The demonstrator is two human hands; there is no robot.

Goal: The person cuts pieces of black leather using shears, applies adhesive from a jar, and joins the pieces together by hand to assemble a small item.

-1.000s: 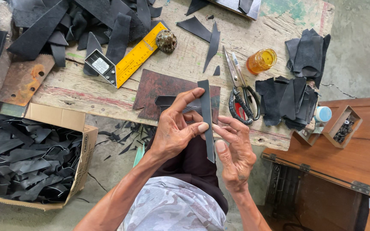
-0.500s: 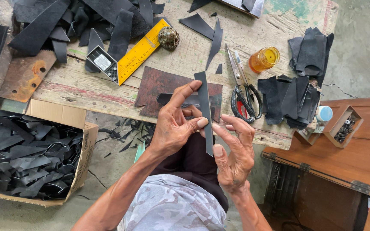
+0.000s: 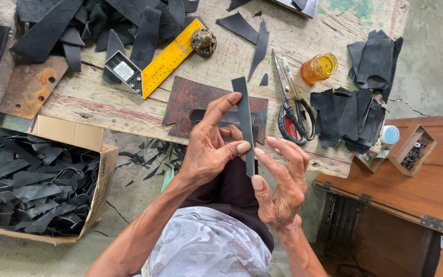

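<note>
A long narrow black leather strip (image 3: 244, 110) stands upright between both hands, above my lap. My left hand (image 3: 212, 146) pinches it from the left, index finger stretched up along it and thumb pressed near its lower part. My right hand (image 3: 280, 182) grips the strip's lower end from the right with thumb and fingertips. Behind the strip, on the worn wooden table (image 3: 129, 115), lies a dark reddish metal plate (image 3: 193, 100) with another dark strip on it.
Large scissors (image 3: 290, 100), an amber jar (image 3: 319, 68), a yellow square ruler (image 3: 160, 61) and a round shell-like object (image 3: 203, 42) lie on the table. Black leather pieces (image 3: 357, 102) are piled right and top left. A cardboard box (image 3: 85, 154) of scraps sits lower left; a wooden sewing cabinet (image 3: 421, 205) lower right.
The strip has slid slightly upward between my hands, and my fingers have shifted along it. The rest of the scene is unchanged.
</note>
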